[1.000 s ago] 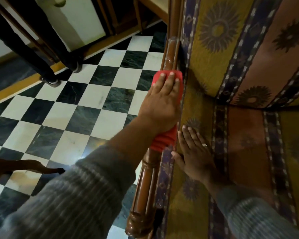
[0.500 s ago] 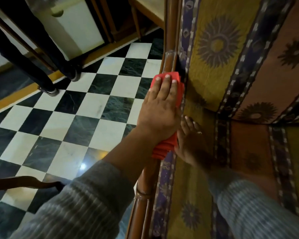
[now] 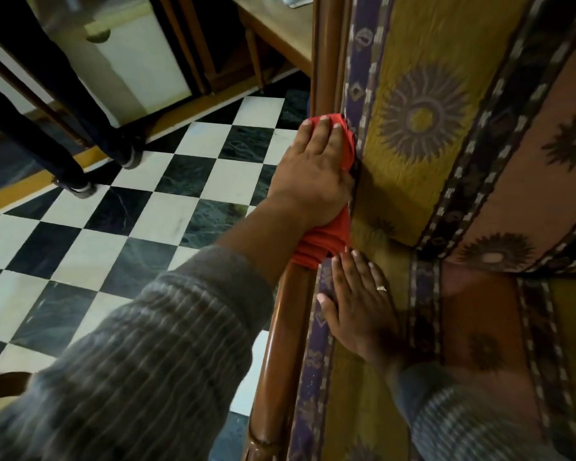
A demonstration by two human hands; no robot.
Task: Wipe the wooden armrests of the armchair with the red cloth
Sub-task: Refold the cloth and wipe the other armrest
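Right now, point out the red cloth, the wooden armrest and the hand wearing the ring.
red cloth [image 3: 323, 247]: head view, bunched end below the wrist.
wooden armrest [image 3: 288, 327]: head view, bare rail near the camera.
right hand [image 3: 359, 311]: head view, back of the hand.

No text, label, brand, number or sign can be read anywhere in view: the armchair upholstery [image 3: 423, 118] carries only woven sunburst motifs and patterned stripes, and the checkered floor [image 3: 153, 207] bears no markings.

Home living room, upholstered armchair [image 3: 446, 161], checkered floor [image 3: 147, 211]
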